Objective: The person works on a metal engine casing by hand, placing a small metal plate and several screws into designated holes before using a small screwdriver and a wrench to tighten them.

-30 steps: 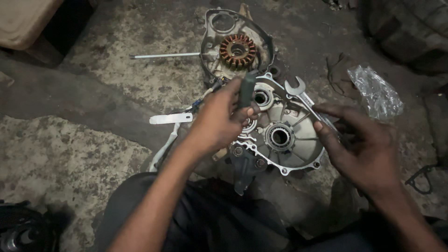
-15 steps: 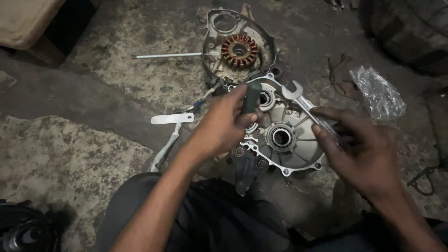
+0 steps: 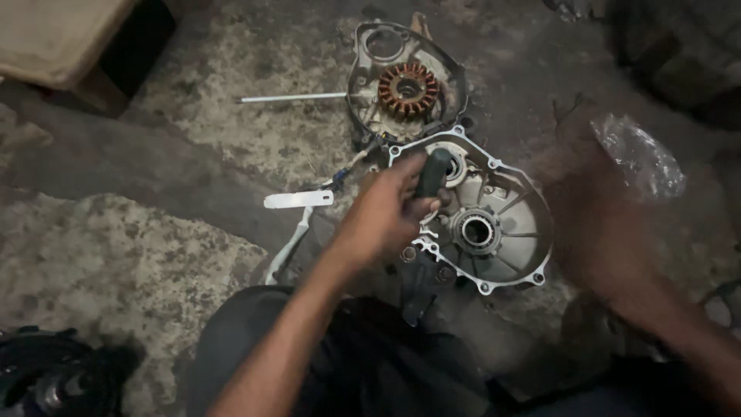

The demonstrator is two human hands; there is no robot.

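Observation:
My left hand is closed around a dark tool handle, held upright over the left part of a silver engine case cover that lies on the rough floor. My right hand is a motion blur just right of the cover, and what it holds is not readable. Behind the cover lies a second cover with a copper-wound stator. My knees are at the bottom of the view.
A thin white rod and a white bracket with wiring lie to the left. A clear plastic bag sits to the right, a tyre at the top right, a wooden block at the top left.
My right hand has swung away from the cover's right edge and is now blurred. The spanner that lay across the cover's top right is no longer seen. My left hand stays on the handle.

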